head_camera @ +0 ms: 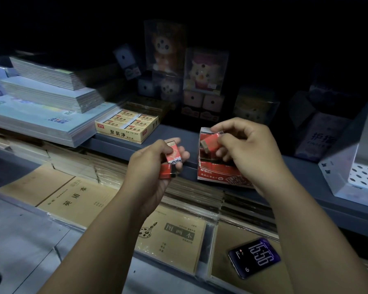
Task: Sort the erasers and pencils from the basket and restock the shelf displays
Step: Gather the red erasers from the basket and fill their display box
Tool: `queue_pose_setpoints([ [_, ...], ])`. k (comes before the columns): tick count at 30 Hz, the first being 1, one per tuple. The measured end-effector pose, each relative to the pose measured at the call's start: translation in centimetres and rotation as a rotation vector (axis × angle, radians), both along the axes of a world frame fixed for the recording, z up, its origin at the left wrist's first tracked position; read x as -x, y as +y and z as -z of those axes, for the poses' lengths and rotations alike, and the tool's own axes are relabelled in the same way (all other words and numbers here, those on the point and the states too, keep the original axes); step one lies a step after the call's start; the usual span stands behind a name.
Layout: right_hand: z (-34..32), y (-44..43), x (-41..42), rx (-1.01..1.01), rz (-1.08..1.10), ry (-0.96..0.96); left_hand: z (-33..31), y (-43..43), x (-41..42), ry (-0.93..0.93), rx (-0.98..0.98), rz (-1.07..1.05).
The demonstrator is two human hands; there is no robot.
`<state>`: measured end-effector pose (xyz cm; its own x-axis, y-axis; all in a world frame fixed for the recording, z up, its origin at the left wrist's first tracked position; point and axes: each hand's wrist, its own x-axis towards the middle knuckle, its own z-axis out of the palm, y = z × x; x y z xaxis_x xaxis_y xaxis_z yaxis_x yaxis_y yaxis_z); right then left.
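My left hand (153, 164) grips a few red-wrapped erasers (173, 154) in front of the grey shelf edge (115, 143). One of them shows a black end low in the palm. My right hand (246, 149) pinches another red eraser (209, 142) just above the open red display box (219, 175) that stands on the shelf. Left of the hands sits a yellow display box (126, 126) filled with rows of yellow-sleeved erasers. No pencils and no basket are in view.
Stacks of light blue notebooks (43, 107) fill the shelf's left end. Brown exercise books (72, 196) cover the lower shelf, with a phone (254, 257) lying on them at the right. Boxed plush toys (204, 71) stand at the dark back. A white perforated stand (353, 172) is at the right.
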<state>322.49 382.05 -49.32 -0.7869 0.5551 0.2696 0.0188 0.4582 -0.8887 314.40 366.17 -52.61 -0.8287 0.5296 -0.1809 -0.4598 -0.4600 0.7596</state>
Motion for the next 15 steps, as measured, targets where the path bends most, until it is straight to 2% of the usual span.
queue_pose_setpoints([
  [9, 1.1, 0.5, 0.6, -0.249, 0.071, -0.185, -0.3, 0.2, -0.7, 0.073, 0.07, -0.024],
  [15, 0.6, 0.2, 0.4, -0.188, 0.021, -0.234, 0.1, 0.5, -1.0, 0.114, 0.096, -0.029],
])
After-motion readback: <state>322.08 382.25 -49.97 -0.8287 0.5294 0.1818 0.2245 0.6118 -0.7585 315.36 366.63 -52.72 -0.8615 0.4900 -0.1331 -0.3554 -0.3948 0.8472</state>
